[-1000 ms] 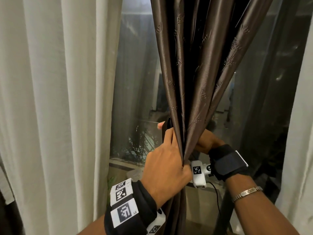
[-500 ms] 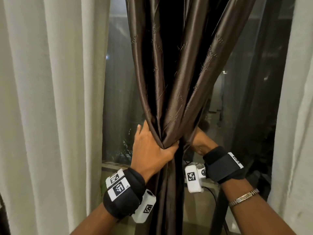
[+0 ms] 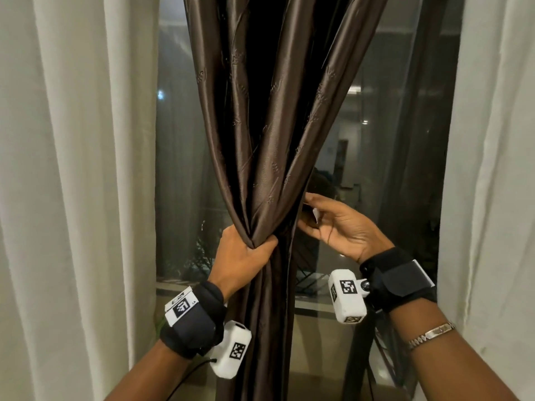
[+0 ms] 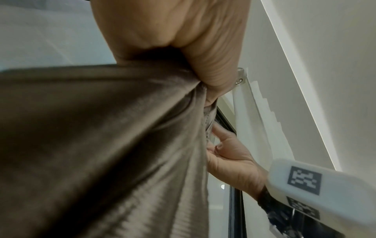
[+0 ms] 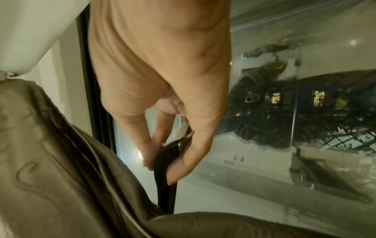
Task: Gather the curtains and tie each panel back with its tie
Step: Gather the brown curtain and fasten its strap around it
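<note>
A dark brown satin curtain (image 3: pixel 269 134) hangs in front of the window, bunched to a narrow waist. My left hand (image 3: pixel 246 256) grips that waist, with its thumb across the front of the folds (image 4: pixel 126 145). To the right of the bunch, my right hand (image 3: pixel 333 224) pinches a dark strap, the tie (image 5: pixel 165 162), between thumb and fingers. The tie runs down behind the brown fabric (image 5: pixel 61 161), and its far end is hidden. A small white tag (image 3: pixel 316 214) shows at my right fingers.
White curtains (image 3: pixel 72 183) hang at the left, and another white panel (image 3: pixel 492 169) hangs at the right. Dark window glass (image 3: pixel 179 169) lies behind the brown curtain, with a sill (image 3: pixel 318 308) below. Wrist cameras sit under both forearms.
My right hand came out from behind the curtain to its right side and now holds the tie in view. My left hand keeps its grip on the gathered waist.
</note>
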### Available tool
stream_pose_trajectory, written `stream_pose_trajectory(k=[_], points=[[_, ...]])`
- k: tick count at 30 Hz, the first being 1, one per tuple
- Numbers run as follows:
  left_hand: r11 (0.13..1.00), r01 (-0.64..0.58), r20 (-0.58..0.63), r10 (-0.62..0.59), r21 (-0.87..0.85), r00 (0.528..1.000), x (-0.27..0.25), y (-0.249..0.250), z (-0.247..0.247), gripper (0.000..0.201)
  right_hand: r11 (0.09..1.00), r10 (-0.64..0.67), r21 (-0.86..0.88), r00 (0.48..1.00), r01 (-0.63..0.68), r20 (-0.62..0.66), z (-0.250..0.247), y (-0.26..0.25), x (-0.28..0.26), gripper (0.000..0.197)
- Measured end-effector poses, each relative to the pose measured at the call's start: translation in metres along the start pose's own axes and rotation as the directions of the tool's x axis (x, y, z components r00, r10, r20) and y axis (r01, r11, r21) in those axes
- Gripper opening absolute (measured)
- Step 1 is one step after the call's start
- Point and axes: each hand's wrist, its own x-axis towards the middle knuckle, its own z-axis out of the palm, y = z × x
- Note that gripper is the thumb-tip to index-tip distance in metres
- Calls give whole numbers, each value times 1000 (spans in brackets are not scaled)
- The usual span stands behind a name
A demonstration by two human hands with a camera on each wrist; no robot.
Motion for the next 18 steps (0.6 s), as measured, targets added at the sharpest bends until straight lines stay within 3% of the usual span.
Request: stream_pose_trajectory(k=[2,5,8,11,13,15,16,18], points=[[1000,0,5,0,-16,1000,-1,1,-1,32,999,-43,-37,994,40,-98,-8,0,1,26],[1000,24,5,-24,8,1000,-2,3,-1,26,968,-157,-225,965,109,-209,-24,2,-1,29],[985,118,-60,-111,129,992,-2,5,-1,35,848,-321,-505,913,160,-251,-30,7,-13,33],[950,169,-108,-145,264,984,-1,10,2,34,732,-468,-651,842,199,-268,-18,10,-35,24],[930,174,-108,-146,324,983,2,12,6,32,606,-603,-746,771,276,-205,1,11,-53,19],[912,164,-104,-134,377,985,6,13,11,30,418,-706,-819,708,393,-20,26,18,-69,20],[902,145,-100,-114,406,988,6,15,14,29,340,-713,-830,697,442,79,40,25,-73,22],[883,73,-83,-39,463,996,6,20,22,29,279,-664,-827,720,488,201,60,43,-71,24]])
